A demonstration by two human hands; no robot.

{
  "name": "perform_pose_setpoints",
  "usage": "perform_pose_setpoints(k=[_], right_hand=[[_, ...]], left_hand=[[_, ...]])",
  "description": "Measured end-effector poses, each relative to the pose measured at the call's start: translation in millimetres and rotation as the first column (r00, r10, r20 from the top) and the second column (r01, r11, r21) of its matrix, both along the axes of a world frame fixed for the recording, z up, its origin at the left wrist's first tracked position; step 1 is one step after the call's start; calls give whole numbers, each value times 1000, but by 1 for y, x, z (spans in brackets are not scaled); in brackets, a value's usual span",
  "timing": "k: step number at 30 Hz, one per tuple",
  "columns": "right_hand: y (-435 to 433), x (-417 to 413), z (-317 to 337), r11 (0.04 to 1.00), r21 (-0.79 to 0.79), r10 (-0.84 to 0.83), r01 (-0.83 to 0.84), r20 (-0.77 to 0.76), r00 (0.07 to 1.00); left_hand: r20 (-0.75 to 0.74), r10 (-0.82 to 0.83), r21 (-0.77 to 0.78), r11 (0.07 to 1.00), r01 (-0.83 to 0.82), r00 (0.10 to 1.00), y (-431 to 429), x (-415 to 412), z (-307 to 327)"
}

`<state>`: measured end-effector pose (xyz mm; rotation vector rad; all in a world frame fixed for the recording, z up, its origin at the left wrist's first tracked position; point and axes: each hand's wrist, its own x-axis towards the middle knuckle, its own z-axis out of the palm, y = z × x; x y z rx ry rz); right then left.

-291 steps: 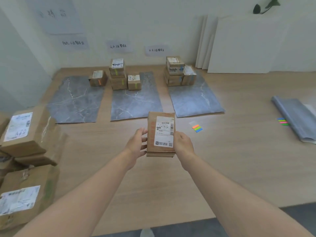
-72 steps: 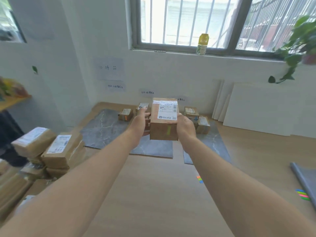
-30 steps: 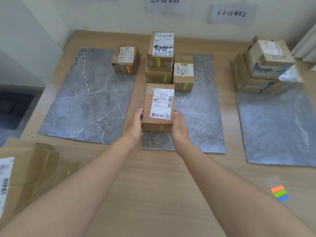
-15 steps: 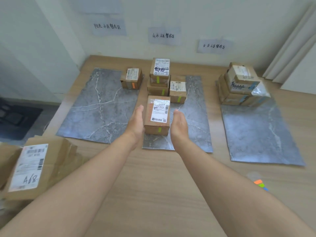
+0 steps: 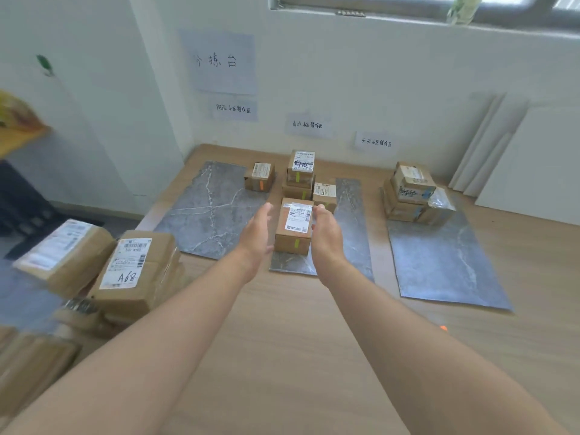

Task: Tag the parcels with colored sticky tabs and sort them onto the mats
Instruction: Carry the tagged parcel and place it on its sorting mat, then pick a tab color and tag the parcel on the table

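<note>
- on the middle mat (image 5: 353,215), what sits at its near end?
- a parcel (image 5: 293,226), label up, a green tab (image 5: 296,243) on its near face.
- and the hands?
- left hand (image 5: 255,233) and right hand (image 5: 326,237) flank it, fingers loosely spread, gripping nothing; the left stands apart, the right just beside.

Soft, even daylight enters from the window (image 5: 376,4) above, casting only faint shadows, with wide-angle bending toward the frame edges and blur smearing the stacked parcels (image 5: 34,368) at lower left.
</note>
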<state>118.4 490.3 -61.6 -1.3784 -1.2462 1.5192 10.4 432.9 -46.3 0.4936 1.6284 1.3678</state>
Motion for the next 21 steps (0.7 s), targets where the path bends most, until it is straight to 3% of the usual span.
perform_pose_setpoints(k=[10,21], right_hand=[[-121,-34,-8,965,21,261,-262,29,965],[-239,-130,-16,890,1,455,-455,40,890]], left_hand=[[-65,199,-14,980,-201,978,-149,-21,3],[-94,357,-37,932,-362,929,-293,-110,-3]])
